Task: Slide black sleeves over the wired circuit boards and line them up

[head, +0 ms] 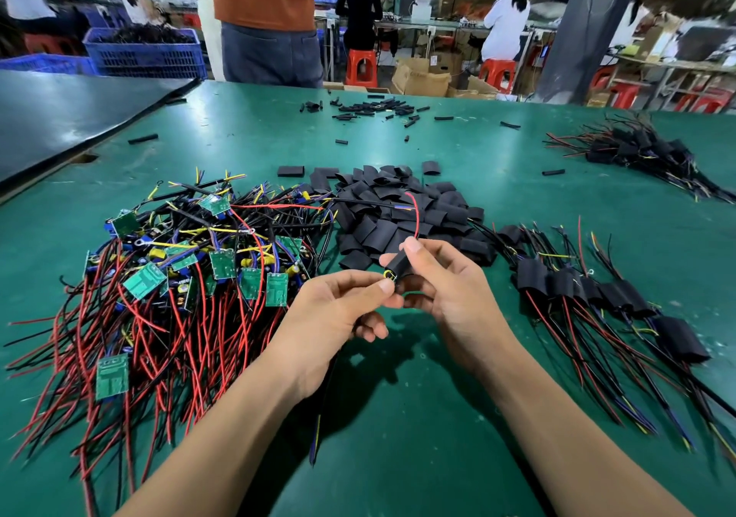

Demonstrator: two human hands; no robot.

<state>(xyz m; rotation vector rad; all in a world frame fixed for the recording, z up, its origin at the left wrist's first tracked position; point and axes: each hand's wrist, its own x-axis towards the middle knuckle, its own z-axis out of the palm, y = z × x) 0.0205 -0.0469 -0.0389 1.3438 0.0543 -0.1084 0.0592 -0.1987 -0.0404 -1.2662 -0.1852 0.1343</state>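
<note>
**While both hands hold one sleeve, piles crowd three sides**

Head view: right hand (pixel 446 281) grip grasps the black sleeve (pixel 398 265) above the green surface (pixel 398 417). Left hand (pixel 334 305) grip pinches its near end, where a yellow part shows. A red wire (pixel 414 213) loops out the far end. Bare wired boards (pixel 179 273) are heaped left, loose sleeves (pixel 398 213) just behind, and a sleeved row (pixel 577 285) right. The board inside the sleeve is hidden, and fingers cover much of the sleeve.

Bright, even overhead lighting; soft shadows under the hands (pixel 398 297) on the green worktop (pixel 398 417); wide-angle bowing at edges; background workers slightly motion-blurred.
</note>
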